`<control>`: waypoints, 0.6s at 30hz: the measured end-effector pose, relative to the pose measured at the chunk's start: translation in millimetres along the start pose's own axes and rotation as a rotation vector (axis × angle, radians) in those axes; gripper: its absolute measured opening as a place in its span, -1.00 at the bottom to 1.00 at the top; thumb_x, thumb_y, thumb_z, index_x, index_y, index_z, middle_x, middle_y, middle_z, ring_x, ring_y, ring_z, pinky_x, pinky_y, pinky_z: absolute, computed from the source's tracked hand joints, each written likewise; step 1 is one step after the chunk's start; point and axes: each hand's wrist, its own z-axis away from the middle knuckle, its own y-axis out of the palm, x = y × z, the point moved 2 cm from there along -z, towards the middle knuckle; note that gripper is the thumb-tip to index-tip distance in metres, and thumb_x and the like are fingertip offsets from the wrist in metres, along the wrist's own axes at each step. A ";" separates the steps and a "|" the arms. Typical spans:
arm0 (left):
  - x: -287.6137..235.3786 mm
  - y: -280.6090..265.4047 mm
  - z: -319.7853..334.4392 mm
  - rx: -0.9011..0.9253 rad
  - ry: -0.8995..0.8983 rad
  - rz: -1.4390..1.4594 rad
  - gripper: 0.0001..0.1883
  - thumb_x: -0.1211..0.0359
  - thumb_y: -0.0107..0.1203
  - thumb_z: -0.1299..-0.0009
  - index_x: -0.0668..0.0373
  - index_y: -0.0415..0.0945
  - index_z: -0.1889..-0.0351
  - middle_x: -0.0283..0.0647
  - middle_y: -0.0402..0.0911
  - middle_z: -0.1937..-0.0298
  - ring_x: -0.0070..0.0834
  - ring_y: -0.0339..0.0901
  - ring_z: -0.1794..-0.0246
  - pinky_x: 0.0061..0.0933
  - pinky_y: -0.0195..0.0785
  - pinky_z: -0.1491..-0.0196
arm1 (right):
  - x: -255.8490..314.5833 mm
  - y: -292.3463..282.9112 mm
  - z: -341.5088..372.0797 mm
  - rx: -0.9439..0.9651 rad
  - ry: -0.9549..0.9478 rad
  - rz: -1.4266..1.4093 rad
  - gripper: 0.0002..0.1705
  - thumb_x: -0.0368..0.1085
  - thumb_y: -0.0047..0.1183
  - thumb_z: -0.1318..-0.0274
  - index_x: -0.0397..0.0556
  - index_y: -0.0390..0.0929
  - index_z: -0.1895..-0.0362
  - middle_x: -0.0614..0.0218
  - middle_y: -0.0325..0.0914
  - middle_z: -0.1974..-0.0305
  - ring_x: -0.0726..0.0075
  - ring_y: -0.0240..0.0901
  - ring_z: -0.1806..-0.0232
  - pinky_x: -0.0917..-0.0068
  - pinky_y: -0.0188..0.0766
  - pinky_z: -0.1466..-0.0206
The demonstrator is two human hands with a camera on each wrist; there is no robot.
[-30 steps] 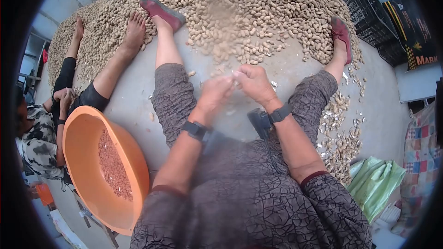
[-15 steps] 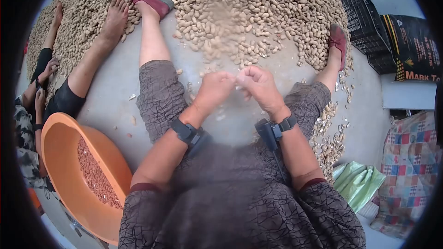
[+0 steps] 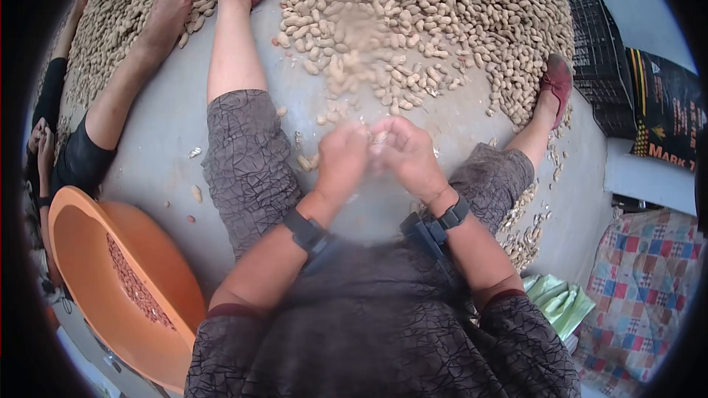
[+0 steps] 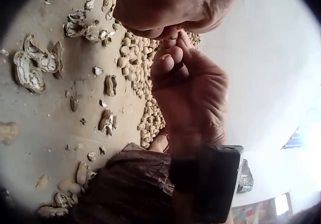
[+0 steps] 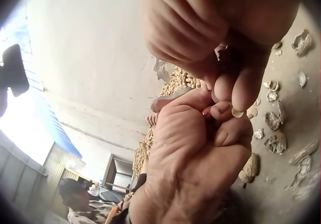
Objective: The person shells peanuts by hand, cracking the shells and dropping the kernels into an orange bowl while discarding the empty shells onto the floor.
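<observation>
In the head view my left hand and right hand meet fingertip to fingertip above the floor. Between them a small pale peanut shows in part, pinched by the fingers of both hands. The right wrist view catches a reddish kernel among the curled fingers of the left hand; the rest of what they hold is hidden by the fingers. Beyond the hands a large heap of unshelled peanuts spreads over the floor. Empty split shells lie beneath the hands in the left wrist view.
An orange tub with red kernels stands at the left, beside another person's bare leg. My legs stretch out either side. At right are a black crate, a black printed bag, a green sack and shells.
Both hands stay together at the fingertips while the fingers shift around the peanut. The head view has turned, so the tub sits further left and lower.
</observation>
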 end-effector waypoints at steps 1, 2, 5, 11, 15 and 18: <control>0.5 -0.3 -1.6 -0.014 0.001 0.000 -0.85 0.40 -0.11 -0.40 0.26 0.47 0.28 -0.45 0.43 0.51 -0.79 0.28 0.55 -0.72 0.14 0.48 | -1.2 -0.8 -1.5 -0.014 0.017 -0.014 -0.79 -0.43 0.07 -0.06 -0.17 0.43 0.18 0.40 0.49 0.51 0.63 0.42 0.55 0.68 0.38 0.46; 1.2 -0.6 -3.9 0.031 -0.039 0.105 -0.85 0.40 -0.11 -0.40 0.25 0.46 0.27 -0.45 0.43 0.52 -0.78 0.28 0.57 -0.72 0.13 0.51 | -2.2 -2.5 -4.3 -0.001 0.017 -0.019 -0.79 -0.43 0.07 -0.06 -0.17 0.43 0.18 0.40 0.49 0.51 0.63 0.42 0.55 0.68 0.38 0.46; -2.3 1.1 -8.8 0.052 -0.094 0.240 -0.87 0.40 -0.11 -0.41 0.23 0.45 0.26 -0.44 0.41 0.53 -0.76 0.28 0.60 -0.72 0.08 0.57 | -1.9 -6.2 -10.9 0.001 -0.032 -0.141 -0.82 -0.44 0.05 -0.07 -0.15 0.42 0.21 0.39 0.50 0.49 0.60 0.44 0.52 0.67 0.38 0.44; 10.4 -3.2 -17.2 0.038 -0.134 0.241 -0.86 0.34 -0.08 -0.42 0.19 0.44 0.29 -0.45 0.38 0.55 -0.74 0.24 0.62 -0.70 0.06 0.58 | -21.5 -11.6 -14.0 -0.163 -0.219 0.226 -0.92 -0.44 0.03 -0.03 -0.14 0.45 0.33 0.41 0.50 0.48 0.67 0.37 0.47 0.65 0.33 0.42; 8.6 -4.3 -14.7 0.115 -0.128 0.252 -0.83 0.31 -0.08 -0.42 0.19 0.46 0.30 -0.47 0.36 0.56 -0.74 0.21 0.60 -0.68 0.08 0.51 | -23.2 -15.9 -8.9 -0.247 -0.220 0.411 -0.90 -0.38 0.08 0.01 -0.14 0.46 0.39 0.42 0.49 0.52 0.69 0.34 0.47 0.66 0.32 0.43; 5.0 -4.5 -7.9 -0.008 -0.075 0.199 -0.75 0.23 -0.13 -0.47 0.17 0.42 0.36 -0.41 0.38 0.55 -0.69 0.24 0.66 -0.71 0.02 0.63 | -14.3 -19.4 -10.9 -0.270 -0.085 0.305 -0.87 -0.37 0.10 0.01 -0.17 0.45 0.41 0.40 0.47 0.56 0.66 0.35 0.55 0.66 0.32 0.52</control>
